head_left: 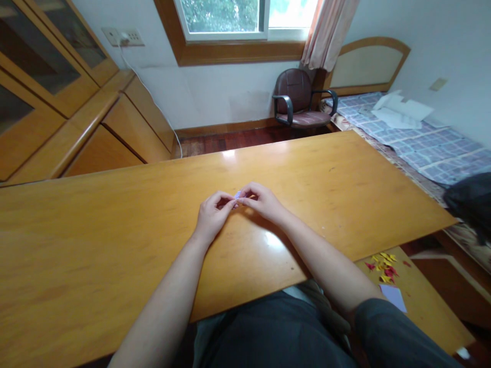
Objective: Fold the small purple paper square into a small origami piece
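A small piece of folded light purple paper (238, 194) is pinched between both hands, just above the wooden table (126, 240). My left hand (215, 213) is closed on its left side, with thumb and forefinger at the paper. From the right, my right hand (263, 200) grips the same piece between thumb and fingertips. The fingers cover much of the paper, so its exact folded shape cannot be made out.
On a lower wooden surface (433, 317) at the right lie several small red and yellow folded paper pieces (385, 266) and a light purple paper sheet (393, 297). Beyond the table stand an armchair (295, 97), a bed (429, 138) and a cabinet (130, 122).
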`<action>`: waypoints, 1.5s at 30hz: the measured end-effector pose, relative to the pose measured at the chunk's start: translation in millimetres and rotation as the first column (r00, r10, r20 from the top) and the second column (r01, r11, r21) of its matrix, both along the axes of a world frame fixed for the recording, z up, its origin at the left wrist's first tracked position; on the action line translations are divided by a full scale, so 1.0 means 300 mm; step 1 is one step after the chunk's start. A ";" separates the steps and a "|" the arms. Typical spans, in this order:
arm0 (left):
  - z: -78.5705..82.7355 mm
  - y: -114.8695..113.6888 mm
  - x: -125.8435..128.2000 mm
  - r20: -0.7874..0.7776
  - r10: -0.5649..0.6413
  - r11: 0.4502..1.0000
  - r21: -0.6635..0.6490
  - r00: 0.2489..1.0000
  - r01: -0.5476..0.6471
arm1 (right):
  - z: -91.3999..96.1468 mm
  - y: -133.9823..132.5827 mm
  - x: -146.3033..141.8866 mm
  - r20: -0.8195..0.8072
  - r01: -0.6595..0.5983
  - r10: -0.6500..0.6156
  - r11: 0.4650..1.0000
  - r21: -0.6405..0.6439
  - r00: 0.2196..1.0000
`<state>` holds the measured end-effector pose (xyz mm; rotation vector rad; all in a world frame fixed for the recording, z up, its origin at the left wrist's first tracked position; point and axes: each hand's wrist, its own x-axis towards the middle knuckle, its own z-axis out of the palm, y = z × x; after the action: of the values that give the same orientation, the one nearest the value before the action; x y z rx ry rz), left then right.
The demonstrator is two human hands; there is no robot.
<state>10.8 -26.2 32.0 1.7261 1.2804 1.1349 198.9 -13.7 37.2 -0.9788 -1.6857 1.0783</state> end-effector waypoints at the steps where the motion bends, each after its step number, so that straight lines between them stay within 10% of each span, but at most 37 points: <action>1: -0.002 0.000 -0.001 -0.003 -0.007 1.000 0.002 1.000 0.007 | 0.001 0.001 0.001 0.012 0.007 -0.007 1.000 0.004 1.000; 23: -0.008 0.009 0.019 0.351 -0.018 0.976 -0.197 0.936 0.093 | -0.003 0.004 -0.003 0.118 0.101 -0.111 0.991 0.083 0.987; 45: -0.023 0.012 0.008 0.315 -0.043 0.945 -0.295 0.948 0.141 | 0.010 -0.005 -0.008 0.187 0.102 -0.132 0.982 0.161 0.973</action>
<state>13.2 -22.7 25.1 1.3044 1.1056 1.0306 196.6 -15.3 40.3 -1.1008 -1.8142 0.7846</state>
